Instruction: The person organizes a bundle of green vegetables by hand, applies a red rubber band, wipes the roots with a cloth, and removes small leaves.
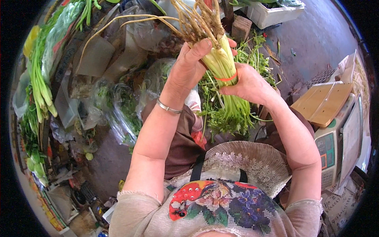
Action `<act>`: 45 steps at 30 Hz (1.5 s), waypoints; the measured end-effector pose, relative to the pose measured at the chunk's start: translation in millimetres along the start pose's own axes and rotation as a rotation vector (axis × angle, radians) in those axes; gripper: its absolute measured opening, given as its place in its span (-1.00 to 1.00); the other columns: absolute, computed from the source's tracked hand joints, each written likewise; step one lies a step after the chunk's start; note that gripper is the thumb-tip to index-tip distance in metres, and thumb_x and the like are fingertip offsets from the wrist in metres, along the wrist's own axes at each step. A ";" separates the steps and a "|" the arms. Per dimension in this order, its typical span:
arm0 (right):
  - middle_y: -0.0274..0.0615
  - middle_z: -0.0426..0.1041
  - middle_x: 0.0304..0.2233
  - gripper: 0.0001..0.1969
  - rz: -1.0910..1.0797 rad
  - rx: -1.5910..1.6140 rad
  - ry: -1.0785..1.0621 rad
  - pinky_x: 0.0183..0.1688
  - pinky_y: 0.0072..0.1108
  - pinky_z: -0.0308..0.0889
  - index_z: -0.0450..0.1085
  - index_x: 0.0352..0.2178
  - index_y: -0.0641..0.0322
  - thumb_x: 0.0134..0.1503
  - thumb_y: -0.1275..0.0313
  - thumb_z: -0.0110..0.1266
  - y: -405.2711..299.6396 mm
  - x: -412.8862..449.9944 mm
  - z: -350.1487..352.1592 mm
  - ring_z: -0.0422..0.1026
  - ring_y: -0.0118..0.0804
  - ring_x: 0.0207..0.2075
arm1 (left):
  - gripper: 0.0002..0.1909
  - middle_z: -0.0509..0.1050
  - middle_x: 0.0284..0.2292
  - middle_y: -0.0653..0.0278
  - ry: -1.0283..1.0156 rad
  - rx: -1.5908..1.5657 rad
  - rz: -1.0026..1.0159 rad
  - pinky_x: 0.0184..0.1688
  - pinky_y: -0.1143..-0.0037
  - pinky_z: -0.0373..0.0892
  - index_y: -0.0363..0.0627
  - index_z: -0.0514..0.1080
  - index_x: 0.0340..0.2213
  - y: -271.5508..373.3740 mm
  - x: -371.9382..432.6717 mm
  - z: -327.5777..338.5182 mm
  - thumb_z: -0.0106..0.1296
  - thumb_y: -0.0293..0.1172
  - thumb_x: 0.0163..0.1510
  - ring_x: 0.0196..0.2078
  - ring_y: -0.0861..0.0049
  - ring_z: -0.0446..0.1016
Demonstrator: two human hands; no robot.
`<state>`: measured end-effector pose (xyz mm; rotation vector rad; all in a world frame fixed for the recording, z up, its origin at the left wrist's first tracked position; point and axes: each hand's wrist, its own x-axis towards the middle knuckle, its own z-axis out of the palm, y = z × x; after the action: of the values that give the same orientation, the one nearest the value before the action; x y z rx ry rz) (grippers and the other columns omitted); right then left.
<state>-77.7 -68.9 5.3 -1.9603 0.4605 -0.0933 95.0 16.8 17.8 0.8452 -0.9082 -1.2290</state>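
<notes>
A bundle of leafy celery (222, 65) is held up in front of me, roots (204, 22) away from me and leaves hanging towards my lap. My left hand (189, 63) grips it just below the soil-covered roots, thumb across the near side. Lower down, my right hand (251, 83) holds the stalks beside an orange band (226, 77) that circles them. Two long pale roots trail off to the left. Beneath the bundle, more loose greens (254, 56) lie on the floor between my legs.
At right stands a weighing scale (324, 151) with a wooden board (322, 102) by it. A white foam box (274, 13) sits at the far right. Plastic bags of greens (124, 106) lie on the left floor, by a rack of spring onions (40, 86). A brick (241, 28) stands beyond the bundle.
</notes>
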 end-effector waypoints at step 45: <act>0.13 0.51 -0.27 -0.54 -0.049 -0.012 0.014 -0.06 -0.33 0.37 0.43 -0.18 0.30 -0.18 0.38 0.28 6.7 3.8 13.9 0.49 0.06 -0.17 | -0.26 0.45 -0.09 -0.13 0.066 0.091 -0.069 0.03 0.28 0.39 -0.26 0.08 0.21 4.0 -5.6 4.2 -0.08 0.00 0.18 -0.07 0.15 0.49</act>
<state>-72.2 -60.7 -7.1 -1.9844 0.4229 -0.1360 92.2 22.7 22.5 0.9915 -0.8928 -1.2194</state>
